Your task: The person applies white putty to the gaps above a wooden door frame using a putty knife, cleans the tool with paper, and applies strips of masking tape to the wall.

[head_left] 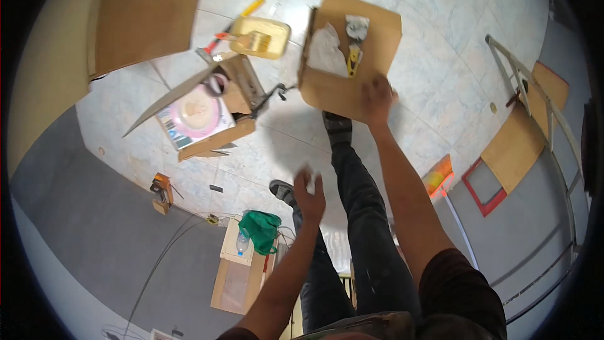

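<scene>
My right hand grips the near right edge of a brown cardboard tray, its fingers curled over the rim. Inside lie a crumpled white bag or cloth, a yellow and black utility knife and a small silvery packet or blade; blur hides which. The tray's near edge overlaps my shoe. My left hand hangs above the floor between my feet, slightly blurred, fingers apart and holding nothing. Left of the tray, a wide paintbrush rests across a cream paint tray.
An open cardboard box holds a pink-rimmed tub and a tape roll. A larger carton stands far left. A metal ladder leans at right. Near my legs are a green bag, cables and an orange broom.
</scene>
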A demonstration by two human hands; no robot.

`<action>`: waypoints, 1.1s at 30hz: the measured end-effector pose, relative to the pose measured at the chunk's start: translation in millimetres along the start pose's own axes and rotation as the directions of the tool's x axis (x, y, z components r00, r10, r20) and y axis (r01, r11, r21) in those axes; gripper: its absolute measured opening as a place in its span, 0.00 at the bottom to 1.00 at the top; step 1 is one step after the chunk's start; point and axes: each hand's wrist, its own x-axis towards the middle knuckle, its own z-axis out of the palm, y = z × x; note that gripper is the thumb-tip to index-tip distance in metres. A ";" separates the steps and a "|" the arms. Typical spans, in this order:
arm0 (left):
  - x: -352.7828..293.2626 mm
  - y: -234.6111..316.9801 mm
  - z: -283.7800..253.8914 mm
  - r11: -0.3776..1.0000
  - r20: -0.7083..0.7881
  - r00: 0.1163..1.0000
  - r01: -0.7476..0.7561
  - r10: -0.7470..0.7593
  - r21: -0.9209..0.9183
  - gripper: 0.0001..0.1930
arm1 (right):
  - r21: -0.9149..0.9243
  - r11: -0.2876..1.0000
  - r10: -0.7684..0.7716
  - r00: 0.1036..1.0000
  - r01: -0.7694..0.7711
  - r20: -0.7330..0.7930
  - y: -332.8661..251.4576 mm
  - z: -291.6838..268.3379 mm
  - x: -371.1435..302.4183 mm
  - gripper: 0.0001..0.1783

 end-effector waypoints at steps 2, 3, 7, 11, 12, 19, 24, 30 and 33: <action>-78.8 -15.6 -69.7 0.988 0.073 0.989 0.133 -0.127 -0.077 0.21 | 0.289 0.952 0.059 0.985 -0.104 0.160 -7.1 -34.3 -69.8 0.20; -113.8 17.5 -70.0 0.986 0.184 0.974 0.107 -0.130 0.128 0.20 | 0.051 0.981 -0.183 0.981 0.186 -0.061 74.5 -63.1 -102.4 0.23; -240.5 20.7 -201.6 0.942 0.384 0.860 0.304 -0.336 0.142 0.20 | 0.052 0.978 0.102 0.678 -0.203 0.728 76.3 -189.2 -228.5 0.31; -294.8 25.2 -267.1 0.920 0.351 0.866 0.390 -0.356 -0.028 0.24 | -0.229 0.897 0.376 0.380 -0.377 0.845 148.6 -287.8 -197.0 0.35; -307.5 18.2 -292.6 0.931 0.372 0.865 0.366 -0.336 -0.009 0.24 | -0.204 0.945 0.290 0.371 -0.254 0.882 134.4 -306.8 -179.1 0.35; -441.3 -15.3 -404.8 0.881 -0.255 0.955 0.015 -0.153 -0.473 0.23 | -0.028 0.979 -0.057 0.403 0.203 0.913 -83.6 -317.9 -167.2 0.33; -591.8 -146.7 -417.4 0.929 -0.529 0.832 -0.047 -0.167 -0.367 0.21 | 0.203 0.815 -0.521 0.535 0.542 0.665 -305.8 -277.4 -250.3 0.29; -805.1 -245.5 -435.9 0.657 -0.507 0.488 0.200 -0.710 -0.727 0.14 | 0.779 0.450 -0.830 -0.117 0.437 0.545 -615.2 -370.4 -650.2 0.42; -865.3 -272.6 -409.8 0.715 -0.668 0.286 0.100 -0.687 -0.692 0.15 | 0.964 -0.053 -0.915 -0.399 0.261 0.057 -724.5 -492.4 -842.1 0.56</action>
